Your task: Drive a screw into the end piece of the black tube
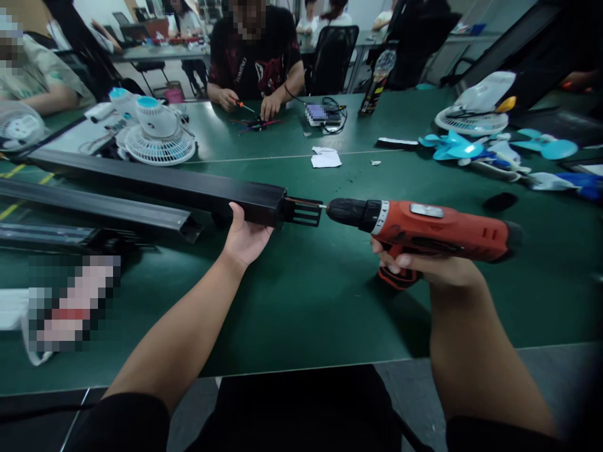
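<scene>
My right hand (424,267) grips a red and black cordless drill (438,229) by its handle, the chuck pointing left. A thin bit reaches from the chuck to the slotted black bracket (305,212) at the end of a long black metal beam (202,191); whether it touches a screw there I cannot make out. My left hand (247,238) is wrapped under the near end of that beam, thumb up along its side. The beam slants away to the far left of the green table (301,301).
More black metal profiles (94,204) lie at the left. Small white fans (160,135) stand behind them, with fan parts and blue blades (455,147) at the right. Across the table a person (257,56) holds a screwdriver (245,107). A bottle (377,85) and paper scrap (326,158) are nearby.
</scene>
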### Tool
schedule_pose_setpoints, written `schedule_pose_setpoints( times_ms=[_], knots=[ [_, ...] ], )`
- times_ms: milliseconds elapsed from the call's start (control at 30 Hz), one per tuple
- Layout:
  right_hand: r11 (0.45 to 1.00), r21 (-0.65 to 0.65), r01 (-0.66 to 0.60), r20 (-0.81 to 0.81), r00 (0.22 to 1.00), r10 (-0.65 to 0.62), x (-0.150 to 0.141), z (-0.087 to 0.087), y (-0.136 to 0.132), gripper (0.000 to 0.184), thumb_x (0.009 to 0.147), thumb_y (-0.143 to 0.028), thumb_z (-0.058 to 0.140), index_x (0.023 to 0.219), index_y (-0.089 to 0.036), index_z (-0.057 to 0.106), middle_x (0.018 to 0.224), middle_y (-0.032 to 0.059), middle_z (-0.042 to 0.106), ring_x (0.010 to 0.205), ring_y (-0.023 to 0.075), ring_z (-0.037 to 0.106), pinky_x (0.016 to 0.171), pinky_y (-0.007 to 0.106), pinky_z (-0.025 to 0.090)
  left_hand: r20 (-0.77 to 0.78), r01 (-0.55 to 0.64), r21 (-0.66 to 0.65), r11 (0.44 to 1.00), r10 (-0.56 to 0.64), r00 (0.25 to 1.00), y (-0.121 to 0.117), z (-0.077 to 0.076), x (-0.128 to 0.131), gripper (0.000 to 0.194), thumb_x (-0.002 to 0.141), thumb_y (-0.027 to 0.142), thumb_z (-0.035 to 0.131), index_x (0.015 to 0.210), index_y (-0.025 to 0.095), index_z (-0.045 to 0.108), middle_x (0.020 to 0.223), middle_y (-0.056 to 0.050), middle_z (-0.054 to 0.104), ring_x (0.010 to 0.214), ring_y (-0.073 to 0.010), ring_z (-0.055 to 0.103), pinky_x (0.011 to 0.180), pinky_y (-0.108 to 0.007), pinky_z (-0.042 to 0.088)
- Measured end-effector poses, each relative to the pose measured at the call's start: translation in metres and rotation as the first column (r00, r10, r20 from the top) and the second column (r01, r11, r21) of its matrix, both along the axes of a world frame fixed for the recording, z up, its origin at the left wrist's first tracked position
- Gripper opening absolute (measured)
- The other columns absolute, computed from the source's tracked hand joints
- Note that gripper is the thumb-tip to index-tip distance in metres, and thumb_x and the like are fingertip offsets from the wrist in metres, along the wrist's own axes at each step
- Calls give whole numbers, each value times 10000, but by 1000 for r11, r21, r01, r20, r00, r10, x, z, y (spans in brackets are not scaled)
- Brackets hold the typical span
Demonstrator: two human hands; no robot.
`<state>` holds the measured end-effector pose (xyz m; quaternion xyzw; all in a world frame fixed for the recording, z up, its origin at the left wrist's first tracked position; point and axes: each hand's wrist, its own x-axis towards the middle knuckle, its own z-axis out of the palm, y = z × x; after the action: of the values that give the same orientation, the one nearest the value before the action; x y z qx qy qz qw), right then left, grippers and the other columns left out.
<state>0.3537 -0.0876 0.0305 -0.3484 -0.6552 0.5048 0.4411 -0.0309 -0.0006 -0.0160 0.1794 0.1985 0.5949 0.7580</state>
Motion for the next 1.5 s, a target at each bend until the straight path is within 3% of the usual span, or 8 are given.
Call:
schedule_pose_setpoints(
  times_ms=[367,667,967,1267,1500],
  knots=[
    [1000,16,5,14,1000,-5,-2,1,-1,350,978,-519,1092,1200,-290,946,1040,65,887,603,155,679,547,333,673,-91,-29,-14,999,28,995,-3,8,4,705,1322,690,526,1808,204,684,1682,-128,860,1820,-298,636,1512,-428,550],
    [1000,20,14,-2,1000,-14,-2,0,0,365,969,-508,1104,1229,-301,953,1044,62,906,583,156,697,533,330,673,-30,0,7,1000,0,1000,2,-4,-2,790,1228,705,760,1879,280,620,1719,-125,840,1782,-332,681,1480,-459,598],
    [1000,-11,12,-5,1000,-12,-3,3,-3,324,970,-470,1100,1186,-267,968,1025,76,902,578,149,683,487,298,628,-57,-15,5,1000,15,998,0,-1,1,794,1226,722,753,1873,277,631,1746,-120,824,1801,-331,659,1493,-450,583],
    [1000,11,27,-5,1000,-27,-4,3,-1,355,949,-497,1116,1196,-294,962,1017,68,911,582,163,699,519,326,668,-111,-33,0,999,33,993,-1,2,3,772,1238,725,726,1824,224,677,1755,-146,814,1852,-333,595,1469,-415,605],
    [999,-23,34,37,999,-33,0,1,-3,297,984,-439,1091,1204,-289,958,1076,73,927,612,156,723,542,308,677,13,-6,-1,1000,6,1000,7,-13,-5,792,1234,680,760,1904,294,587,1769,-127,808,1804,-356,653,1485,-486,601]
  ],
)
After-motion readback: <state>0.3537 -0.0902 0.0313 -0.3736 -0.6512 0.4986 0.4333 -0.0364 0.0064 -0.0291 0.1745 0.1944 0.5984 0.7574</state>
